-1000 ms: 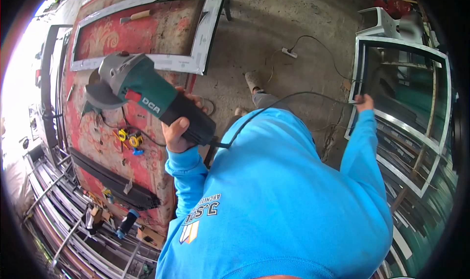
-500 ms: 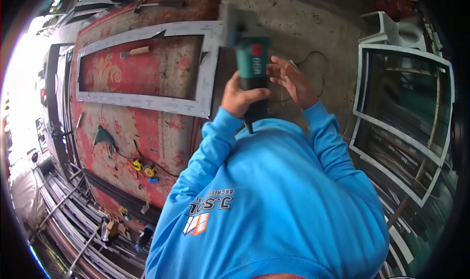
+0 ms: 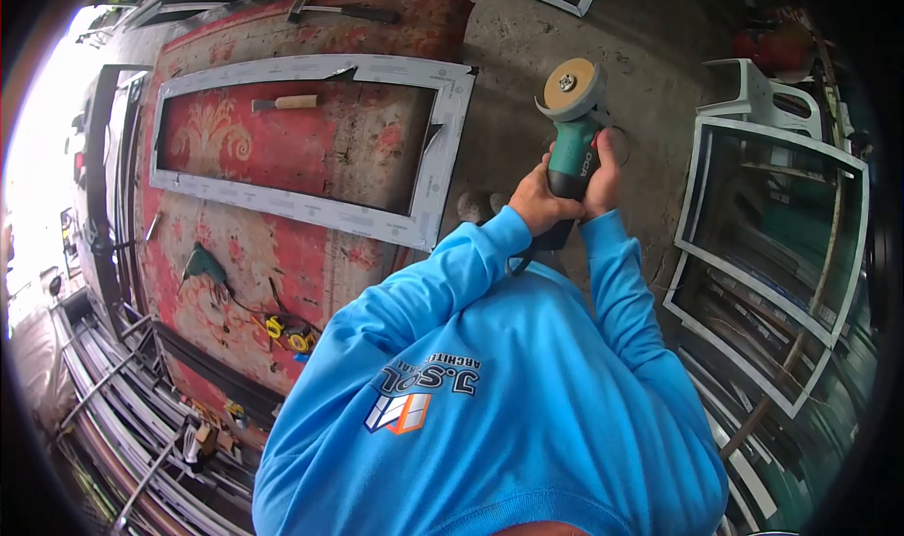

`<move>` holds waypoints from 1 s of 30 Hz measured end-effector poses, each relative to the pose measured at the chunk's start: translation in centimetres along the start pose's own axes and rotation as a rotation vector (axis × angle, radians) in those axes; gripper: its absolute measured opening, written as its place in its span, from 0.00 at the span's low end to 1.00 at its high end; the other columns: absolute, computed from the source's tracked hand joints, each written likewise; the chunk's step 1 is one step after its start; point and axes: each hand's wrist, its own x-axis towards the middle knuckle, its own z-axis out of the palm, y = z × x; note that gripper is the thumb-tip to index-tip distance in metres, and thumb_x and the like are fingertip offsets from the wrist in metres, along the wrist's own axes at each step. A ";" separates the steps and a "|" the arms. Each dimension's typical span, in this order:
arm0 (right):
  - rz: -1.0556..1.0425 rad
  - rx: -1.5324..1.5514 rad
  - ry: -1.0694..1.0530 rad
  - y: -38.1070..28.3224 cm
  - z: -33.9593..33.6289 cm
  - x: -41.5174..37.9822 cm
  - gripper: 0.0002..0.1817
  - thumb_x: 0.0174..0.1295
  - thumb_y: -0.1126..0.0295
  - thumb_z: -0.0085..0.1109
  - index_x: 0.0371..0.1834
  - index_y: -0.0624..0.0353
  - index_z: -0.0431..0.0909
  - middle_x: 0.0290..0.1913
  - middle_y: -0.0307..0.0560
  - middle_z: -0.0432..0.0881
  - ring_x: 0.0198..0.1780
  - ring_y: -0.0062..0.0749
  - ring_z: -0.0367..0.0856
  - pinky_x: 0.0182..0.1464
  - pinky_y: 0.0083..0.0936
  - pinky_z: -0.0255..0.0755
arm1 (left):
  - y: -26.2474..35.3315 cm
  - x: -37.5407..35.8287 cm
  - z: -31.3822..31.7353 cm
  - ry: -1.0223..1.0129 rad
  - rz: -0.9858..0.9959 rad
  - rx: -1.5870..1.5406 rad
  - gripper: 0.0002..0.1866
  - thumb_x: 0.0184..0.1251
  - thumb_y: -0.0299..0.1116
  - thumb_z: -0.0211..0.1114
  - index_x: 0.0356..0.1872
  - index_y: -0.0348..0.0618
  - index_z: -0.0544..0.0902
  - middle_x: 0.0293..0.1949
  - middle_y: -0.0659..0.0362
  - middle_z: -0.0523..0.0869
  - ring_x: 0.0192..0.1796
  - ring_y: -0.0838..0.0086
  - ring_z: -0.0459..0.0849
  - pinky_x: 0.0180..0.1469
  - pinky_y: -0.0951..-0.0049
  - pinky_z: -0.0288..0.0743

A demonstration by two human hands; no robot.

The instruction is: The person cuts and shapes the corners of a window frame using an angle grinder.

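Note:
A green and black angle grinder [image 3: 573, 150] with a tan disc points away from my body, its disc at the far end. My left hand [image 3: 543, 199] is wrapped round the dark rear part of its body. On the other side, my right hand [image 3: 605, 176] grips the same tool, with the thumb along the green housing near a red part. To the left, a white-edged window frame [image 3: 301, 211] lies on a red patterned table [image 3: 254, 254]. Inside the frame's opening is a wooden-handled scraper [image 3: 284, 103].
A hammer [image 3: 344, 12] lies at the table's far edge. Nearer me are a green glue gun [image 3: 202, 265] and a yellow tape measure [image 3: 299, 338]. Framed panes [image 3: 687, 244] and a white plastic chair [image 3: 753, 94] stand at the right. Metal profiles [image 3: 122, 423] fill the lower left.
The grinder has swung to the right and turned so its disc shows. My right hand, apart from it before, has closed on it. The view has shifted slightly.

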 end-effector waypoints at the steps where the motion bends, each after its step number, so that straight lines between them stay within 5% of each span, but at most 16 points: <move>1: -0.004 -0.002 0.002 0.0 0.0 0.1 0.40 0.69 0.33 0.45 0.54 0.65 0.77 0.41 0.54 0.84 0.39 0.43 0.87 0.43 0.37 0.84 | 0.0 0.0 0.0 -0.004 0.003 -0.002 0.41 0.40 0.31 0.81 0.60 0.31 0.74 0.47 0.50 0.86 0.48 0.67 0.87 0.53 0.69 0.81; 4: 0.015 -0.067 0.020 0.1 -0.6 0.7 0.41 0.68 0.30 0.44 0.49 0.65 0.79 0.37 0.53 0.84 0.35 0.42 0.87 0.38 0.35 0.84 | -0.1 -0.2 0.0 -0.020 0.027 -0.021 0.41 0.40 0.33 0.81 0.60 0.32 0.73 0.48 0.50 0.85 0.49 0.66 0.86 0.54 0.68 0.80; 10: 0.084 -0.033 -0.188 1.3 -1.4 0.8 0.39 0.62 0.37 0.63 0.60 0.63 0.73 0.45 0.54 0.84 0.45 0.43 0.87 0.49 0.39 0.85 | -1.3 -0.3 -1.1 0.054 0.088 0.131 0.42 0.38 0.36 0.81 0.59 0.33 0.74 0.47 0.49 0.84 0.50 0.64 0.86 0.54 0.66 0.80; 12: 0.105 -0.142 -0.219 1.5 -1.4 1.0 0.37 0.63 0.40 0.64 0.61 0.63 0.71 0.55 0.58 0.81 0.57 0.48 0.82 0.63 0.44 0.77 | -2.1 -0.1 -0.9 0.050 0.112 0.148 0.42 0.38 0.35 0.80 0.60 0.33 0.73 0.48 0.49 0.83 0.50 0.63 0.85 0.54 0.66 0.80; 15: 0.215 0.040 -0.231 0.8 -1.1 1.3 0.41 0.56 0.48 0.75 0.64 0.62 0.68 0.58 0.61 0.80 0.59 0.50 0.82 0.62 0.46 0.79 | -3.5 0.7 -0.1 0.085 0.178 0.090 0.43 0.39 0.35 0.79 0.61 0.32 0.71 0.49 0.49 0.83 0.51 0.62 0.85 0.54 0.64 0.80; 18: 0.226 0.031 -0.347 0.7 -0.9 1.8 0.40 0.56 0.49 0.75 0.63 0.62 0.68 0.62 0.63 0.78 0.64 0.51 0.78 0.65 0.47 0.76 | -4.2 1.1 -0.1 0.123 0.346 0.005 0.44 0.39 0.33 0.78 0.62 0.32 0.69 0.48 0.49 0.83 0.52 0.62 0.84 0.55 0.64 0.80; 22: 0.171 -0.122 -0.259 -0.4 0.1 2.3 0.31 0.54 0.59 0.75 0.56 0.64 0.73 0.49 0.56 0.84 0.50 0.46 0.86 0.56 0.43 0.82 | -2.4 1.1 -2.2 -0.030 0.243 0.304 0.49 0.47 0.46 0.81 0.66 0.29 0.65 0.49 0.42 0.84 0.53 0.57 0.85 0.58 0.62 0.79; 23: 0.172 -0.200 -0.220 -0.8 0.1 3.1 0.27 0.51 0.62 0.75 0.52 0.63 0.77 0.41 0.52 0.85 0.40 0.40 0.87 0.49 0.39 0.84 | -2.1 1.1 -3.0 -0.061 0.142 0.391 0.43 0.52 0.52 0.78 0.62 0.31 0.72 0.50 0.41 0.85 0.51 0.53 0.86 0.58 0.61 0.78; 26: 0.051 -0.503 -0.174 -2.5 -0.1 5.7 0.25 0.49 0.61 0.75 0.48 0.63 0.79 0.38 0.50 0.85 0.37 0.37 0.87 0.43 0.34 0.84 | 0.7 0.0 -6.9 -0.240 0.003 0.651 0.31 0.57 0.49 0.76 0.54 0.34 0.81 0.50 0.44 0.87 0.49 0.54 0.87 0.56 0.61 0.79; 28: 0.031 -0.557 -0.178 -3.0 -0.7 8.3 0.20 0.49 0.61 0.76 0.41 0.62 0.82 0.35 0.47 0.85 0.33 0.34 0.87 0.38 0.31 0.82 | -3.6 0.6 -10.0 0.113 0.182 0.362 0.24 0.59 0.46 0.74 0.47 0.37 0.86 0.50 0.46 0.87 0.48 0.53 0.87 0.54 0.60 0.80; 30: 0.016 -0.826 -0.204 -3.4 -1.9 10.7 0.21 0.50 0.63 0.74 0.42 0.65 0.81 0.35 0.48 0.86 0.32 0.34 0.87 0.37 0.32 0.83 | -5.2 1.7 -13.3 0.600 0.320 0.671 0.24 0.60 0.44 0.74 0.51 0.36 0.84 0.47 0.45 0.87 0.49 0.54 0.87 0.53 0.59 0.80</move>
